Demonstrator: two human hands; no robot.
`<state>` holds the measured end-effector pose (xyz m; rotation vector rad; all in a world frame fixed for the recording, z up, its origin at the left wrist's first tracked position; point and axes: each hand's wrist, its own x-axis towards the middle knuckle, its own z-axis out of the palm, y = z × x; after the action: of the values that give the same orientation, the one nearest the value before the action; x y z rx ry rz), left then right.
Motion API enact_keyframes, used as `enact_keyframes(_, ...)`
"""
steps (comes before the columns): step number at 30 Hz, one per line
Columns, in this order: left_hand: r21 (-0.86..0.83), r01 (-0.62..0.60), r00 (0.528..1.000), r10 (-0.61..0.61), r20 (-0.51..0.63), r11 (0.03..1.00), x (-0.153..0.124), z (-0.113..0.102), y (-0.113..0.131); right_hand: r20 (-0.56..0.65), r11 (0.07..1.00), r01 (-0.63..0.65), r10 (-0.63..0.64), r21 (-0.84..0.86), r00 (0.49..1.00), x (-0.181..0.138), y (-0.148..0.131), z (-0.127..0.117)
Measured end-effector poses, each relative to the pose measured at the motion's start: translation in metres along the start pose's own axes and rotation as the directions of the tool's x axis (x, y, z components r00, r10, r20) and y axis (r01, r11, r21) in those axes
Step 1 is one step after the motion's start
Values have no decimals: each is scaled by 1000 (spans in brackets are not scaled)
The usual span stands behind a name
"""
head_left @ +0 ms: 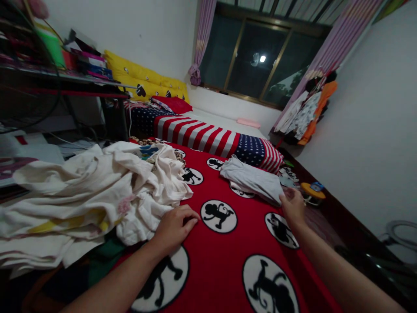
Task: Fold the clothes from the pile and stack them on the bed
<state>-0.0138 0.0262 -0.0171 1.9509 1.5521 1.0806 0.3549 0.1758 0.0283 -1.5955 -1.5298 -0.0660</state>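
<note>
My left hand point(175, 226) rests on the red monkey-print blanket point(228, 269) with its fingers curled, touching the edge of a big pile of cream and white clothes point(97, 195). Whether it grips any cloth is unclear. My right hand point(292, 206) reaches to the near end of a folded grey-white garment point(252, 179) lying on the blanket and pinches its edge.
A stars-and-stripes cover point(208, 134) lies on the bed beyond, with yellow pillows point(143, 80) and a red pillow point(174, 104). A cluttered dark shelf point(65, 76) stands at left. Clothes hang point(309, 113) at the right wall. Small items lie on the floor point(312, 191).
</note>
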Motion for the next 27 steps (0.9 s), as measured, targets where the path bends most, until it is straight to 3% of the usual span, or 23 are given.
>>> enact_keyframes(3,4,-6,1000,6,-5,1000,0,0,-1,179,955,-121,74,269,981,-49,-31,-6)
enact_keyframes(6,6,-16,1000,16,-14,1000,0,0,-4,392,799,-316,110,512,913,-112,-71,-15)
enact_keyframes(8,19,-25,999,25,-20,1000,0,1,-5,506,699,-433,118,569,854,-156,-94,-20)
enact_keyframes(11,82,-42,999,44,-16,996,-2,2,-4,609,620,-538,120,571,784,-208,-118,-27)
enact_keyframes(15,280,-96,995,83,57,955,-6,1,5,587,550,-557,142,623,797,-239,-128,-35)
enact_keyframes(20,414,-95,994,65,86,905,-26,4,19,552,530,-556,186,640,813,-240,-122,-39)
enact_keyframes(24,458,-161,980,87,178,874,-56,5,26,517,598,-475,116,646,848,-244,-118,-37)
enact_keyframes(27,454,-239,951,112,289,858,-72,-10,31,449,714,-314,0,626,894,-248,-119,-35)
